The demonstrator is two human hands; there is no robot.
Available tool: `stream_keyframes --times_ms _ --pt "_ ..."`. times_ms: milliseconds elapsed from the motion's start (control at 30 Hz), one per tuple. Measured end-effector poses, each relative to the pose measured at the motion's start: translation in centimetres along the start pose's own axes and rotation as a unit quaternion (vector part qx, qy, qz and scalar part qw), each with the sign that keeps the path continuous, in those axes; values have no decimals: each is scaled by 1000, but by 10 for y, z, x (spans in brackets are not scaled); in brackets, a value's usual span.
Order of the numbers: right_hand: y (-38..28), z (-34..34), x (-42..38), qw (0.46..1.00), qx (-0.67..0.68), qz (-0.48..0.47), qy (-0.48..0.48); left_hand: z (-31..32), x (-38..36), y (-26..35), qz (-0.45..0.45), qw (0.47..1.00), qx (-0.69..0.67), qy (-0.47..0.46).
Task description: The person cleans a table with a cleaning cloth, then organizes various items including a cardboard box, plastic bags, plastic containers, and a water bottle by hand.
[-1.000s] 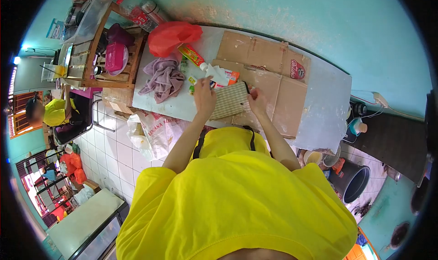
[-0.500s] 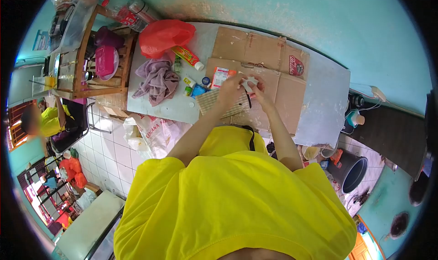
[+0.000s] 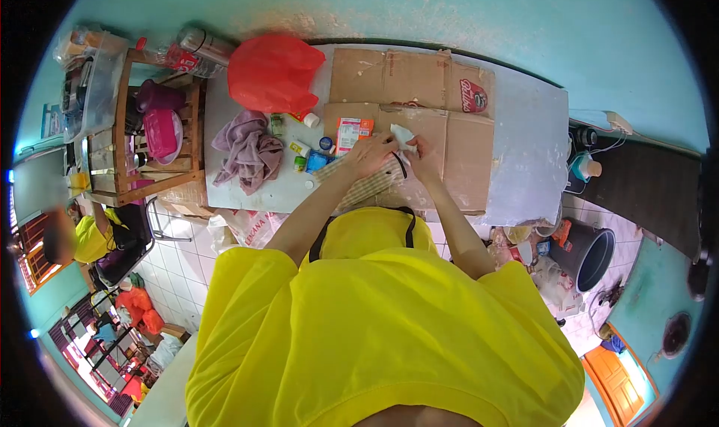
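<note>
A small, crumpled white piece [image 3: 402,134], like paper or tissue, is held between my hands above the cardboard. My right hand [image 3: 424,159] pinches its lower right edge. With fingers curled, my left hand [image 3: 367,155] meets its left side; the fingertips are partly hidden. Beneath my left hand and forearm lies a cream checked cloth item [image 3: 372,186] with a black strip at its right end. An orange and white box [image 3: 353,133] sits just beyond my left hand. To its left are a blue packet [image 3: 318,162], a round dark blue lidded container [image 3: 326,144] and a green-capped tube [image 3: 300,163].
Flattened cardboard [image 3: 468,157] covers the table's middle. A red plastic bag [image 3: 273,71] and a mauve towel [image 3: 249,150] lie at the left, near a wooden rack [image 3: 120,138]. A dark bin [image 3: 588,251] stands on the floor at right. Another person [image 3: 93,236] sits far left.
The white piece now sticks up beyond my fingers. My left hand has shifted lower and left of it. My view has shifted, and the red bag now covers most of the toothpaste-like tube.
</note>
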State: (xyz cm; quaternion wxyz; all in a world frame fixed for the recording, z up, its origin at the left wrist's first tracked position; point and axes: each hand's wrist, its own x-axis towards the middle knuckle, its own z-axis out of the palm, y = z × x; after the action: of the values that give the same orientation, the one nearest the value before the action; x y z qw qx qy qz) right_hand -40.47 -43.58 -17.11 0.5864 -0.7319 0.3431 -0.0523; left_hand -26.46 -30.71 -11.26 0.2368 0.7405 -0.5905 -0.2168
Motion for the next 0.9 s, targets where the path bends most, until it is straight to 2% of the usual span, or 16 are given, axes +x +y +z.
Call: stream_keyframes --times_ms 33,133,233,333,433,533,633,733,833,900 --pt "2 2 -1 999 25 13 -36 0 2 -1 2 1000 -2 -12" --pt "-6 0 -5 970 212 35 -113 -4 -1 8 -5 999 -29 29" --pt "-43 -22 -11 940 256 96 -203 -9 -6 15 -31 994 -62 88" --pt "-60 -26 -17 954 62 -3 -292 -15 -5 30 -51 982 -108 146" --pt "-71 -18 -19 958 -168 -35 -230 -23 -5 53 -26 973 -116 196" --pt "-122 -39 -41 887 -347 -271 -138 -52 -30 71 -25 973 -97 210" --pt "-144 -50 -58 813 -428 -362 -161 -81 -54 84 96 971 -24 219" --pt "-168 -47 -76 774 -420 -455 -135 -87 -72 94 92 978 1 190" --pt "-182 -53 -90 764 -360 -506 -176 -85 -96 96 50 984 -23 169" --pt "-205 -58 -100 775 -290 -536 -165 -86 -115 106 19 977 -25 212"
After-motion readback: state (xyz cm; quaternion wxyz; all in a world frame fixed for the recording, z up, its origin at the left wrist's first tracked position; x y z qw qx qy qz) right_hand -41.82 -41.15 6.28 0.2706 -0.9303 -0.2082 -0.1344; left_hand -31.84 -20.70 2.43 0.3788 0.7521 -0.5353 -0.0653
